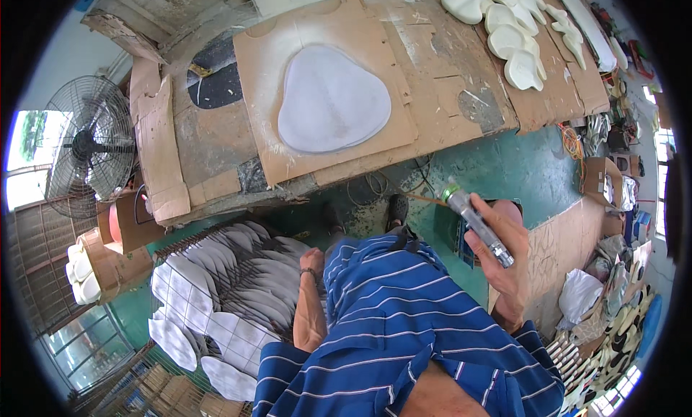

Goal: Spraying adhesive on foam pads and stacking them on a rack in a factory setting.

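My right hand (499, 247) is wrapped round a slim silver cylinder (477, 227) with a bright green collar at its upper end. It is held tilted, in front of my right side, off the table's near edge. My left hand (312, 260) hangs low by my left hip, its fingers curled into a fist, and nothing shows in it. Beside it stands a wire rack (238, 287) packed with pale grey rounded pads (184, 284). On the table, a rounded three-cornered whitish pad (331, 100) lies flat on a cardboard sheet (259, 64) dusted with white round the pad.
The worktable (440, 129) is covered in worn cardboard. Cream moulded pieces (515, 38) lie at its far right. A large fan (88, 144) stands at the left. Hoses (375, 186) lie on the green floor under the table. Boxes (604, 180) and bags (580, 294) line the right.
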Available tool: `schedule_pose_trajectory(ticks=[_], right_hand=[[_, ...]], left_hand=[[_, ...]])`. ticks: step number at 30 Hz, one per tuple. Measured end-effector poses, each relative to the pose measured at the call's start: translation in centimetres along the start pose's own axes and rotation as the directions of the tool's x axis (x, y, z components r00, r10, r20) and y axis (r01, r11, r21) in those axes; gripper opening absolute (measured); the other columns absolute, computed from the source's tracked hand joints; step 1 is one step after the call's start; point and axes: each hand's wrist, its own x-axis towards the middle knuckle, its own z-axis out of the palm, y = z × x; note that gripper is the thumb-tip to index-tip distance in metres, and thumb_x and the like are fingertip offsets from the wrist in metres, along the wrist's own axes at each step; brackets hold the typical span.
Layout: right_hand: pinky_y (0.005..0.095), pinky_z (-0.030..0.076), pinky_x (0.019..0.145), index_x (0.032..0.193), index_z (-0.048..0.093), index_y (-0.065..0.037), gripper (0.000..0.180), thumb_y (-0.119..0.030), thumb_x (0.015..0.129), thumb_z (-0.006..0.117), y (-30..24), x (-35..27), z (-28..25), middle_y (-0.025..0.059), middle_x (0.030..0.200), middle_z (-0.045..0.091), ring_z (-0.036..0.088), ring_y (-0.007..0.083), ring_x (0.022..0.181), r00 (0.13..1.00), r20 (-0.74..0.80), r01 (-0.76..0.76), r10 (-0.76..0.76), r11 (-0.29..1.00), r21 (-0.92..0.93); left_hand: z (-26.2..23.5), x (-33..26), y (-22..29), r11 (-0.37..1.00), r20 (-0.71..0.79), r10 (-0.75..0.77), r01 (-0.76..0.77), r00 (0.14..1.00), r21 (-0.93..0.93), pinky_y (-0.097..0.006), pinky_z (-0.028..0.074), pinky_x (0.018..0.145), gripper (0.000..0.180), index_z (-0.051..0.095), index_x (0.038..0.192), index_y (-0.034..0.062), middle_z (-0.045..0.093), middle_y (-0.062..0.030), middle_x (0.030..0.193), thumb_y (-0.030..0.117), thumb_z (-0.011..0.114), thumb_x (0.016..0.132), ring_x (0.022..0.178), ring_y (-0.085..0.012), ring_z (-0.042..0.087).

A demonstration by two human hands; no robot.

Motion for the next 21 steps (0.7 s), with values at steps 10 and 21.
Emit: schedule_pose_trajectory(ticks=[10, 21], right_hand=[[0.029, 0.051, 0.073, 0.138, 0.062, -0.003, 0.063, 0.009, 0.078, 0.074, -0.2, -1.3, -0.7, 0.0161, 0.096, 0.07, 0.068, 0.0253, 0.081, 0.987, 0.153, -0.055, 0.047, 0.997, 0.047], [0.0307, 0.053, 0.076, 0.135, 0.064, 0.0, 0.059, 0.006, 0.078, 0.075, -0.4, -4.3, -1.7, 0.0176, 0.102, 0.072, 0.069, 0.0238, 0.085, 0.987, -0.008, -0.158, 0.158, 0.987, 0.002]], left_hand=[[-0.9, 1.0, 9.9, 0.866, 0.004, -0.362, 0.337, 0.932, -0.369, -0.039, 0.058, 0.073, 0.031, 0.066, 0.127, 0.0095, 0.074, -0.005, 0.106, 0.023, 0.064, 0.099, 0.089, -0.0189, 0.072], [-2.6, 8.8, 22.1, 0.879, -0.406, 0.247, -0.379, 0.88, -0.288, -0.026, 0.053, 0.068, 0.023, 0.068, 0.116, 0.0011, 0.071, -0.0042, 0.093, 0.01, 0.068, 0.095, 0.082, -0.0119, 0.067]])
